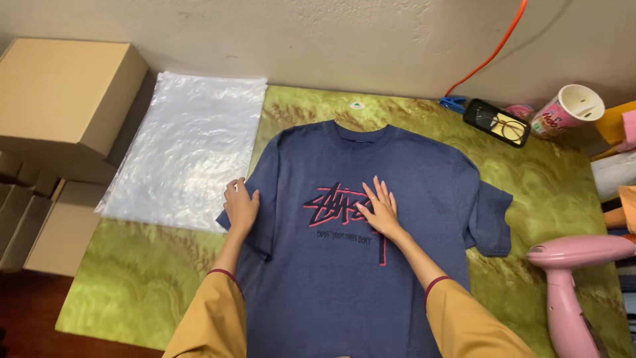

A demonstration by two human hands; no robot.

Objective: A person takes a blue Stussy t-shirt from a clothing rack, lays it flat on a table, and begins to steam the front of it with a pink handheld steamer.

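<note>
Green worktop [165, 278] carries a blue shirt [371, 219]; left hand [240, 207] and right hand [379, 211], both open flat on it, could drag wrinkles in.

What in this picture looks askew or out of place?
The paper cup at the far right lies tipped on its side. The left sleeve of the blue T-shirt sits bunched under the left hand.

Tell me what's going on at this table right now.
A person has a dark blue T-shirt spread face up on a green-patterned table. The left hand rests flat on its sleeve edge, the right hand on the red chest print. A stack of clear plastic bags lies to the left, a pink handheld steamer at right.
</note>
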